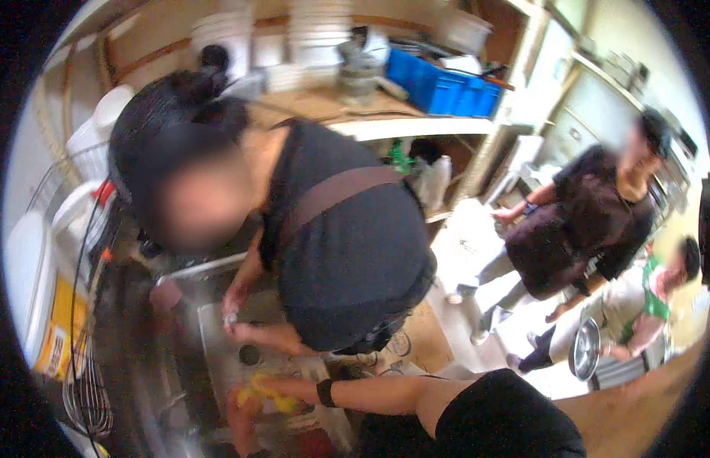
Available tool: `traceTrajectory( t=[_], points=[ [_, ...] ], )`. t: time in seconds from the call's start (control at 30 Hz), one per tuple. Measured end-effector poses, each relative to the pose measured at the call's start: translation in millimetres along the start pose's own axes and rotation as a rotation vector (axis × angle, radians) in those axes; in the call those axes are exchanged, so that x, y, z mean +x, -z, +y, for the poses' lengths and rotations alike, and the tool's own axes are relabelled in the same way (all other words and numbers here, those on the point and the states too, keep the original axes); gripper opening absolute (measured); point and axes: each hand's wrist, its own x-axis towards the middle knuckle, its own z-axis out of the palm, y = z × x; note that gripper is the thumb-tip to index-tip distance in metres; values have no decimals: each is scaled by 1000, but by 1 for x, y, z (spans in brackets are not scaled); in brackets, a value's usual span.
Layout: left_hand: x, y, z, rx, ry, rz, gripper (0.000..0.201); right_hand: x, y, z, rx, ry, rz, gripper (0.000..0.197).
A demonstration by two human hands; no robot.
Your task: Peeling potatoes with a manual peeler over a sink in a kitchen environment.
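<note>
Both of my hands are low over a metal sink (210, 332). My right hand (282, 391), below a black wristband, is closed on a soft yellow thing (287, 404), too blurred to name exactly. Close beside it on the left, my left hand (242, 416) is curled against the same yellow patch, its fingers partly smeared by motion. The sink's round drain (249, 355) lies just beyond my hands. At the far side of the basin, a co-worker's hands (231, 317) are close together, around something small that I cannot make out.
A co-worker in a black shirt (347, 229) leans over the sink opposite me. Whisks (87, 397) and white tubs (26, 282) hang or stand at left. Blue crates (439, 84) sit on a shelf behind. At right, two people stand, one holding a metal bowl (584, 349).
</note>
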Motion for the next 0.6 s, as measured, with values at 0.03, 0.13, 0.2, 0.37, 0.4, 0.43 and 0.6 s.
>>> traceTrajectory(
  t=[0.03, 0.13, 0.2, 0.37, 0.4, 0.43, 0.6],
  points=[
    [4, -2, -2, 98, 57, -23, 58, -10, 10, 3, -95, 26, 35, 59],
    [46, 46, -71, 714, -135, 43, 58, -22, 3, 0, -473, 94, 40, 64],
    [62, 55, -103, 1011, -274, 173, 56, -39, 1, -4, -786, 135, 66, 68],
    [-11, -29, -33, 495, -182, -82, 47, -137, 27, -14, -516, 144, -58, 73],
    [-21, -39, -31, 400, -104, -196, 46, -156, 33, -22, -481, 161, -107, 76],
    [-28, -48, -33, 331, -26, -315, 44, -188, 47, -27, -431, 155, -144, 77],
    [-73, -193, 5, 310, -18, -1059, 36, -352, 116, -5, -137, 249, 320, 62]
  ],
)
